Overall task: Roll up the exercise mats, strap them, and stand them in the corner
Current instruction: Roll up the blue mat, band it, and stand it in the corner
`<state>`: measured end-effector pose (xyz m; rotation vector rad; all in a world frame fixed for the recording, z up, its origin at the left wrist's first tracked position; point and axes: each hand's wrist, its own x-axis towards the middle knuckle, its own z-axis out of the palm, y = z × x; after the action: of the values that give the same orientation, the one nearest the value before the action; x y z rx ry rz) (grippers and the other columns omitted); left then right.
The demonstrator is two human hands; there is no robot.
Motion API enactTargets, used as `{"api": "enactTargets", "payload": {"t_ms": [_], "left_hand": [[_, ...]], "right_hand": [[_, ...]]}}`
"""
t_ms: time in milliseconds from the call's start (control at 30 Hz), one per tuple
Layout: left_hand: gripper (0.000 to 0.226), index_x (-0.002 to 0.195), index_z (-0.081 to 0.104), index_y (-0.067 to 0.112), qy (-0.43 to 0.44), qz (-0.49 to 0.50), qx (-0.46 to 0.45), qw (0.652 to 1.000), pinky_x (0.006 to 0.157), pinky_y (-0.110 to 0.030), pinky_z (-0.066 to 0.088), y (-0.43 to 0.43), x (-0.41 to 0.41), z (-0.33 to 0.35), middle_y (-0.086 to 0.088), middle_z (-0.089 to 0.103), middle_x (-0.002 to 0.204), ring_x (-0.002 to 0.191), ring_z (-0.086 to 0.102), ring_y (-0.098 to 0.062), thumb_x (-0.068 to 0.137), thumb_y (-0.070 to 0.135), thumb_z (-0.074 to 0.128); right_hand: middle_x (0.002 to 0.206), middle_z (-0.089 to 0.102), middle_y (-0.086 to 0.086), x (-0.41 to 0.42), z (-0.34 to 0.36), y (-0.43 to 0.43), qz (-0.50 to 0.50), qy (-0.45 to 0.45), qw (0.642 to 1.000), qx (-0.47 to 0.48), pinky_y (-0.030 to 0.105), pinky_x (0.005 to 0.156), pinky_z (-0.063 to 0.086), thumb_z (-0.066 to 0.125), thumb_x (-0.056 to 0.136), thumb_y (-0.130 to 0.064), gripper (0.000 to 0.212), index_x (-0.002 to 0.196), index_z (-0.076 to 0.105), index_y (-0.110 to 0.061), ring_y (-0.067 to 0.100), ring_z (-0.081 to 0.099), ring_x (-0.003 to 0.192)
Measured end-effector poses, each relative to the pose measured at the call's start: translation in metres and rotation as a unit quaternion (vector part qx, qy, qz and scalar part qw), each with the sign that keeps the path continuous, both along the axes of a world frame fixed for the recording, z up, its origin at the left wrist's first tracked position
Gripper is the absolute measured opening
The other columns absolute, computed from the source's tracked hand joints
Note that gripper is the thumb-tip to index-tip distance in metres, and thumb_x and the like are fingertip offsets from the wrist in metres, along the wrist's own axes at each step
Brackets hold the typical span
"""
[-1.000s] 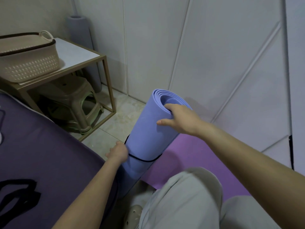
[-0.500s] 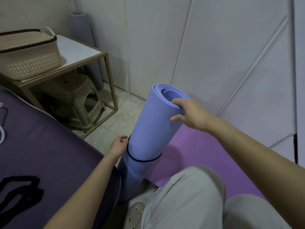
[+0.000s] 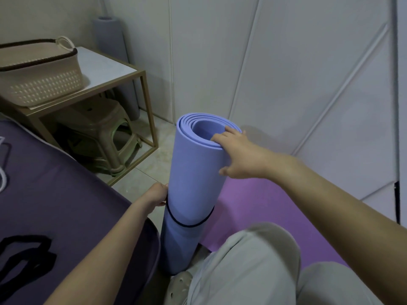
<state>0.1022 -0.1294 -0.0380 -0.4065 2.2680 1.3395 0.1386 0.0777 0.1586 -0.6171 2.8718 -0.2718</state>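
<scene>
Near the wall [image 3: 286, 62], right hand [image 3: 239, 156] and left hand [image 3: 157, 194] both grip the upright blue mat [image 3: 193, 177]

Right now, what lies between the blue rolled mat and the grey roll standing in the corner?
In the head view, pale floor tile and the gold side table's near leg lie between the blue rolled mat and the grey roll.

No text is legible; black marks [image 3: 41, 241] on the bedcover [image 3: 66, 194] seem decorative.
</scene>
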Motion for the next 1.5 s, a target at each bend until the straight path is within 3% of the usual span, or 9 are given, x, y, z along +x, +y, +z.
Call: {"api": "enactTargets", "payload": {"t_ms": [100, 400, 633, 900, 1000, 1133, 1267, 1400, 1500], "left_hand": [[0.024, 0.078, 0.044, 0.009, 0.042, -0.063, -0.081, 0.994, 0.061, -0.028, 0.035, -0.002, 0.002, -0.005, -0.003, 0.047, 0.078, 0.073, 0.041, -0.019, 0.098, 0.009, 0.031], [0.038, 0.129, 0.042, 0.013, 0.060, -0.227, -0.388, 0.891, 0.098, -0.037, 0.032, -0.019, 0.023, -0.037, -0.006, 0.045, 0.131, 0.120, 0.041, -0.029, 0.093, 0.005, 0.031], [0.016, 0.106, 0.046, 0.010, 0.082, -0.026, -0.058, 0.995, 0.073, -0.032, 0.041, -0.007, 0.029, -0.009, -0.008, 0.054, 0.106, 0.088, 0.051, -0.021, 0.100, 0.020, 0.035], [0.035, 0.124, 0.047, 0.028, 0.159, 0.002, 0.168, 0.973, 0.093, -0.043, 0.044, 0.015, 0.041, 0.090, 0.009, 0.052, 0.119, 0.112, 0.049, -0.016, 0.101, 0.046, 0.027], [0.033, 0.126, 0.044, 0.024, 0.234, 0.000, 0.188, 0.954, 0.092, -0.028, 0.043, 0.018, 0.047, 0.110, 0.008, 0.050, 0.122, 0.115, 0.049, -0.011, 0.097, 0.039, 0.044], [0.042, 0.132, 0.042, 0.024, 0.383, -0.082, -0.057, 0.918, 0.097, -0.025, 0.037, 0.006, 0.063, 0.116, 0.008, 0.050, 0.129, 0.115, 0.046, -0.005, 0.094, 0.033, 0.054], [0.044, 0.123, 0.056, 0.014, 0.512, -0.120, -0.427, 0.736, 0.103, -0.059, 0.030, -0.025, 0.078, 0.099, -0.004, 0.062, 0.115, 0.116, 0.054, -0.029, 0.080, 0.020, 0.060], [0.059, 0.116, 0.061, 0.015, 0.425, -0.149, -0.487, 0.749, 0.094, -0.056, 0.041, -0.065, 0.091, 0.068, -0.005, 0.063, 0.107, 0.105, 0.059, -0.029, 0.060, 0.014, 0.078], [0.048, 0.130, 0.048, 0.015, 0.312, -0.156, -0.497, 0.794, 0.103, -0.044, 0.031, -0.094, 0.104, 0.046, -0.007, 0.050, 0.129, 0.120, 0.045, -0.028, 0.084, 0.017, 0.057]], "right_hand": [[0.126, 0.048, 0.004, 0.007, 0.006, -0.011, -0.031, -0.048, 0.998, 0.014, 0.056, 0.113, 0.012, 0.063, 0.083, -0.050, 0.051, 0.118, 0.044, -0.018, 0.027, 0.010, 0.142], [0.133, 0.051, 0.006, 0.017, 0.011, -0.028, -0.038, -0.054, 0.997, -0.033, 0.054, 0.114, 0.012, 0.062, 0.088, -0.040, 0.032, 0.075, 0.035, -0.027, 0.025, 0.002, 0.147], [0.131, 0.048, 0.006, 0.022, -0.003, -0.009, -0.062, 0.021, 0.997, -0.043, 0.053, 0.113, 0.015, 0.067, 0.084, -0.041, 0.051, 0.121, 0.047, -0.011, 0.026, 0.014, 0.144], [0.104, 0.054, 0.004, 0.028, -0.014, 0.001, -0.055, 0.109, 0.992, -0.043, 0.042, 0.107, 0.026, 0.076, 0.073, -0.042, 0.049, 0.103, 0.050, -0.013, 0.025, 0.045, 0.111], [0.097, 0.053, 0.000, 0.031, -0.017, -0.003, -0.073, 0.151, 0.984, -0.057, 0.042, 0.108, 0.026, 0.074, 0.074, -0.045, 0.050, 0.107, 0.054, -0.014, 0.024, 0.046, 0.106], [0.101, 0.056, 0.001, 0.034, -0.019, -0.014, -0.075, 0.172, 0.979, -0.078, 0.044, 0.109, 0.024, 0.074, 0.074, -0.044, 0.052, 0.111, 0.054, -0.013, 0.023, 0.046, 0.107], [0.107, 0.057, 0.003, 0.036, -0.021, -0.031, -0.049, 0.195, 0.976, -0.088, 0.045, 0.112, 0.019, 0.074, 0.075, -0.041, 0.054, 0.116, 0.054, -0.012, 0.025, 0.045, 0.110], [0.107, 0.057, 0.003, 0.032, -0.017, -0.053, -0.028, 0.228, 0.970, -0.081, 0.044, 0.115, 0.012, 0.073, 0.077, -0.040, 0.054, 0.118, 0.053, -0.011, 0.024, 0.045, 0.111], [0.102, 0.058, 0.004, 0.026, -0.013, -0.069, -0.012, 0.264, 0.960, -0.092, 0.047, 0.116, 0.011, 0.075, 0.075, -0.037, 0.051, 0.114, 0.056, -0.010, 0.026, 0.048, 0.108]]}}
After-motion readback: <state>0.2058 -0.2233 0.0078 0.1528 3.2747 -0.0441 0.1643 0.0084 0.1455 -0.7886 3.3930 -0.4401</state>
